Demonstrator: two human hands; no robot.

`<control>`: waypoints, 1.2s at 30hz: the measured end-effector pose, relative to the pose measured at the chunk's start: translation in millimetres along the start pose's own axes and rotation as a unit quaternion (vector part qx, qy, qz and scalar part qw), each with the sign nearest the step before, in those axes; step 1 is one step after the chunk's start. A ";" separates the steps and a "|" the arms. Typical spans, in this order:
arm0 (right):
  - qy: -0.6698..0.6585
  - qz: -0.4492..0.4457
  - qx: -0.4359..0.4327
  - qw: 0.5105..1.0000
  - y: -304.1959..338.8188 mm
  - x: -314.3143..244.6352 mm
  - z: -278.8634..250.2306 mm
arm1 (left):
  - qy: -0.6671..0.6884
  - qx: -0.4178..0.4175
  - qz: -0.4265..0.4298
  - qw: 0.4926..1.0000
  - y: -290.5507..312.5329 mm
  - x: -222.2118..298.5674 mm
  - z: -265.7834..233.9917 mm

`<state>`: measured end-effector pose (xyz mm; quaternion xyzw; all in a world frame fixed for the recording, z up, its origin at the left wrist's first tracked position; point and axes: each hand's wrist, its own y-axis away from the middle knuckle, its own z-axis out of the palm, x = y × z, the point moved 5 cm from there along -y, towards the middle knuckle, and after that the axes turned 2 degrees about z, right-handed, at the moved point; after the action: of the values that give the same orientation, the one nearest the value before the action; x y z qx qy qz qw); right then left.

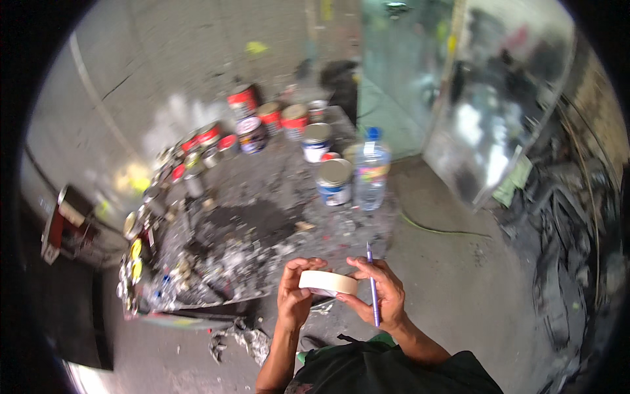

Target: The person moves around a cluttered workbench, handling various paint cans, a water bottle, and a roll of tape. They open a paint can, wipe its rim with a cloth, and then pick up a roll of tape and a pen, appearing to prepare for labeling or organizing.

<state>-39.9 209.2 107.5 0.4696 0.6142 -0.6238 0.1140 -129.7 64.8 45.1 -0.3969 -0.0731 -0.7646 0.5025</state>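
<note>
A roll of cream masking tape (328, 282) is held up in front of my body, just past the table's near edge. My left hand (296, 293) grips the roll's left end, fingers curled over and thumb below. At the other end, the thumb and forefinger of my right hand (386, 297) reach to the tape. A slim purple pen (375, 289) is tucked in that same hand, standing nearly upright with its thin tip pointing away from me. Whether any tape is peeled off the roll cannot be made out.
Before me stands a stained worktable (262, 226) littered with scraps. Paint cans (335, 180) line its back and left sides. A clear water bottle (372, 172) with a blue cap stands at the right edge. Dark sheeting (558, 243) heaps at far right; a hose (446, 231) lies on the floor.
</note>
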 end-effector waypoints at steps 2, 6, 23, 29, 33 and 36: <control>0.007 0.062 0.049 0.997 15.4 22.4 -66.2 | -0.080 -0.052 -0.037 0.995 -14.5 -57.7 29.4; 0.113 0.092 0.083 0.986 31.0 50.9 -204.4 | -0.161 -0.190 -0.140 0.958 -43.6 -169.2 112.3; 0.200 0.260 0.297 0.897 -7.8 294.9 -474.6 | 0.022 -0.131 -0.411 0.902 -268.9 -550.3 193.8; 0.185 0.321 0.241 0.897 -105.4 480.2 -538.0 | 0.059 -0.073 -0.429 0.899 -402.5 -670.0 146.0; 0.052 0.378 0.178 0.907 -201.8 561.0 -555.8 | -0.066 0.002 -0.433 0.899 -510.9 -647.3 139.2; 0.078 0.258 0.131 0.954 -264.8 604.6 -557.5 | -0.069 0.099 -0.373 0.920 -555.7 -646.1 108.1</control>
<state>-304.0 1017.1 -47.8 0.6697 0.3923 -0.6098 0.1605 -415.0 848.2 -162.1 -0.3413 -0.3252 -0.8562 0.2115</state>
